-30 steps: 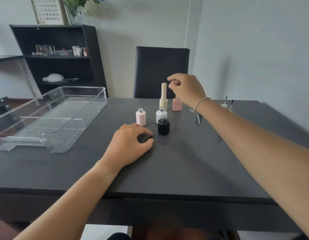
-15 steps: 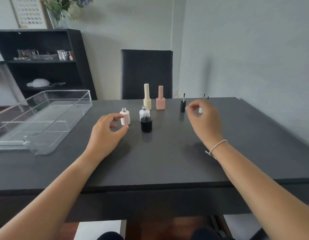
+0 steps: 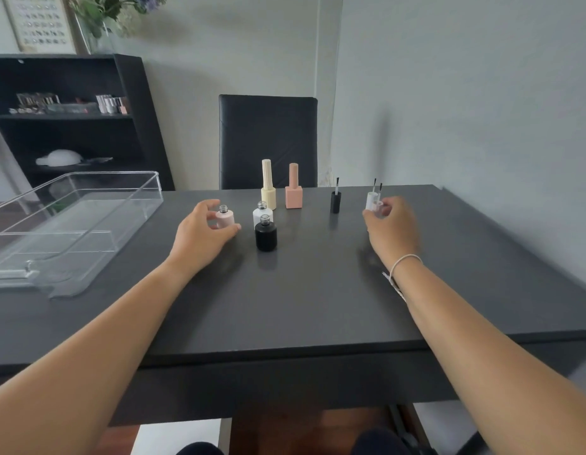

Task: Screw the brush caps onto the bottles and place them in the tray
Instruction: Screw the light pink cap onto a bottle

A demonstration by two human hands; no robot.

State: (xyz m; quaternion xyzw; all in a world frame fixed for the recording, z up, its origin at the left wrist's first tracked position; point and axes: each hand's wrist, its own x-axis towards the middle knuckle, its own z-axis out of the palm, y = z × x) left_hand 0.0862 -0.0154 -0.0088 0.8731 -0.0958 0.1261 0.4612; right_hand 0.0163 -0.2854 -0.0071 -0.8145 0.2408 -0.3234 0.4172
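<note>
My left hand [image 3: 200,234] curls its fingers and thumb round an uncapped pale pink bottle [image 3: 226,219] standing on the dark table [image 3: 301,300]. To its right stand an uncapped white bottle [image 3: 262,213] and an uncapped black bottle [image 3: 266,237]. Behind them are two capped bottles, a cream one [image 3: 268,192] and a peach one [image 3: 293,192]. A black brush cap [image 3: 335,201] stands bristles up. Further right, my right hand [image 3: 391,229] pinches a pale brush cap [image 3: 379,205], slightly blurred, next to a white brush cap [image 3: 371,199]. The clear tray [image 3: 88,238] lies at the left.
A black chair [image 3: 268,139] stands behind the table's far edge. A black shelf unit [image 3: 72,126] with small items is at the back left. A wall runs close along the table's right side.
My left hand moved from the table surface to the pale pink bottle and closed round it. My right hand left the capped bottles and swung right to the pale and white brush caps.
</note>
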